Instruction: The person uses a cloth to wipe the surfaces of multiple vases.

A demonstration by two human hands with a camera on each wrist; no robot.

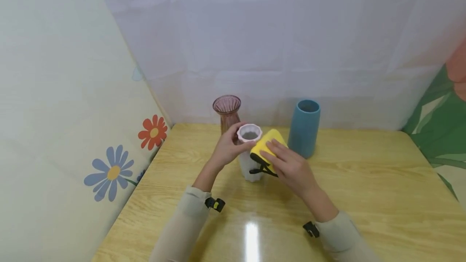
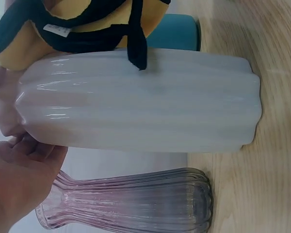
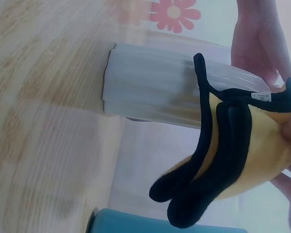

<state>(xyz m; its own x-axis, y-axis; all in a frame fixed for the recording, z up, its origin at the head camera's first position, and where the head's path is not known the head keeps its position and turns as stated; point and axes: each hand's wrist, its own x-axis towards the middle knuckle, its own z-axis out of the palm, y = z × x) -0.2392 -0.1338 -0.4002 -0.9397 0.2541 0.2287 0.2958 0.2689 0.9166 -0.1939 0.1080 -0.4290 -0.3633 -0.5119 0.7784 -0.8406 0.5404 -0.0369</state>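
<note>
A white fluted vase (image 2: pixel 145 104) stands upright on the table, its pinkish scalloped rim (image 1: pixel 249 132) facing up. My left hand (image 1: pixel 229 144) grips it round the neck, just under the rim. A yellow cloth with dark edging (image 1: pixel 269 146) is bunched in my right hand (image 1: pixel 293 169), which holds it against the upper right side of the vase. One dark-edged strip of the cloth (image 3: pixel 206 160) hangs down beside the vase. Behind my left hand is a pink ribbed glass vase (image 1: pixel 227 110), partly hidden by that hand.
A blue vase (image 1: pixel 304 130) stands right of the cloth, toward the back of the wooden table (image 1: pixel 371 189). A white sheet (image 1: pixel 236 43) hangs behind the table. Flower-patterned panels (image 1: pixel 113 173) flank it on the left and right.
</note>
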